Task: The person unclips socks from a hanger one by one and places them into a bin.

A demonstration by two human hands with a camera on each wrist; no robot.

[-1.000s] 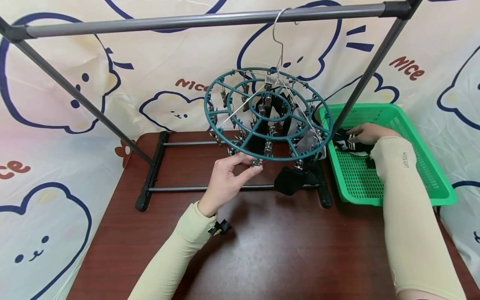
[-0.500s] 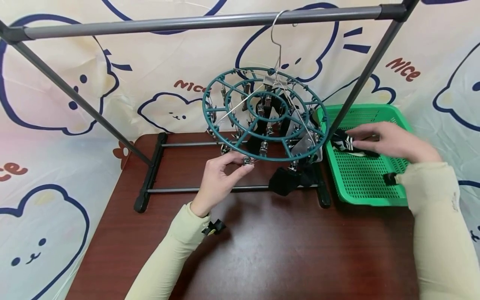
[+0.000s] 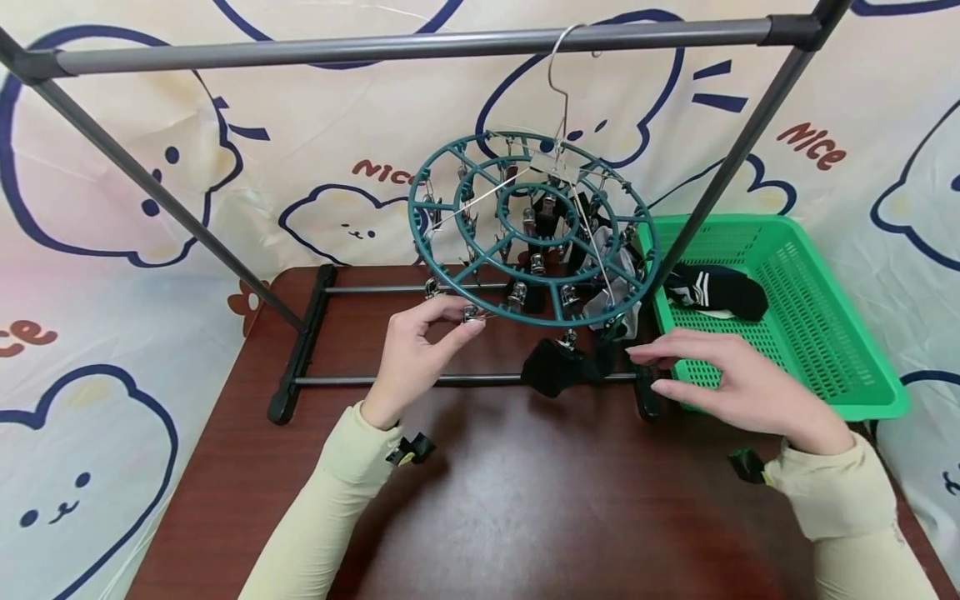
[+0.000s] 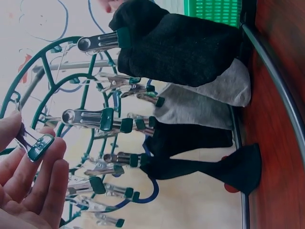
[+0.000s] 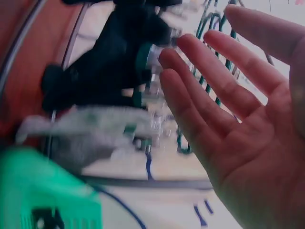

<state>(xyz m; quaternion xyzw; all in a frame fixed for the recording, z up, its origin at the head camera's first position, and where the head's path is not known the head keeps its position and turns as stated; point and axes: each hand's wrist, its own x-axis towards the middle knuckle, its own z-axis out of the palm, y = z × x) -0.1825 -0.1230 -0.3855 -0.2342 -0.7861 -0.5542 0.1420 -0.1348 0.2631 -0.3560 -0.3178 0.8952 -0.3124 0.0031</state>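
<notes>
My left hand (image 3: 416,354) pinches a metal clip (image 4: 34,143) with green tips between thumb and fingers, at the front rim of the round green clip hanger (image 3: 491,304). To the right, my right hand (image 3: 738,383) hangs in front of the basket with fingers spread and nothing in them. Black socks (image 4: 176,45) and a grey sock (image 4: 193,107) hang from other clips, as the left wrist view shows. One black sock (image 3: 553,367) dangles low at the hanger's front right. A black sock with white stripes (image 3: 723,292) lies in the green basket (image 3: 862,358).
A grey metal rack (image 3: 337,50) stands on the brown table (image 3: 562,500) and carries the hanger by its hook (image 3: 555,67). Its right post (image 3: 738,154) rises between hanger and basket. Behind hangs a printed cloth (image 3: 337,125).
My right hand has left the striped sock in the basket and come out toward the hanger. My left hand, still pinching the clip, has shifted left, and the hanger has turned with it.
</notes>
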